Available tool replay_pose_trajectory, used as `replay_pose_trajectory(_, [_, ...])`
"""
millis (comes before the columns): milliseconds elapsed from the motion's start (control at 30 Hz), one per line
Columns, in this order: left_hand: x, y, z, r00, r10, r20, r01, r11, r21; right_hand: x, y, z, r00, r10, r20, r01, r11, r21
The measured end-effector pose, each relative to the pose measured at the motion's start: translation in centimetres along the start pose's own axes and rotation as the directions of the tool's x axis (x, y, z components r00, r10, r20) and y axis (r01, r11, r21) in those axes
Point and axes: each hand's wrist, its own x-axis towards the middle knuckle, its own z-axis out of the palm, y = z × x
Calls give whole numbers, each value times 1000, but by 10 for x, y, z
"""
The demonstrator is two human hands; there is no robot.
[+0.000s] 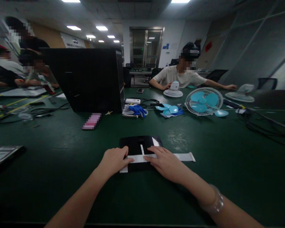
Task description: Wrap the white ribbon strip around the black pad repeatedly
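On the table right in front of me lies a black flat panel (135, 142) with a glossy top. A white flat ribbon strip (138, 158) runs across it and extends past its right edge, ending in a small stiff end piece. A short narrow white strip (142, 149) stands out at right angles from the ribbon. My left hand (115, 160) is at the panel's left side, fingers curled and thumb pressed on the ribbon. My right hand (165, 161) rests over the ribbon right of the middle, fingers spread and stretched out.
A large black case (90, 79) stands at the back left, a pink phone (92, 121) before it. Blue gloves (137, 110), blue fan blades (167, 109) and a caged fan (203, 100) lie beyond the panel. Cables (258, 120) are at right. A co-worker (180, 74) sits opposite.
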Motion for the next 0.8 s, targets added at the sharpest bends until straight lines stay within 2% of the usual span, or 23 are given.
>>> replay_pose_trajectory(267, [2,-11,-13,976,-152,-155,127,979,-158,-1,1,4,999,25,30,-27,994,103])
replay_pose_trajectory(367, [2,-13,-15,967,-196,-165,165,970,-180,-1,3,3,996,41,80,-52,989,139])
replay_pose_trajectory(500, [1,-16,-16,952,-245,-185,212,961,-180,-1,5,-3,997,23,73,-36,981,189])
replay_pose_trajectory(667, [1,-20,-18,927,-275,-255,216,948,-234,-2,4,-5,978,-2,210,-51,967,248])
replay_pose_trajectory(800, [1,-21,-20,911,-305,-277,228,934,-277,-1,7,-4,967,51,251,-108,970,219])
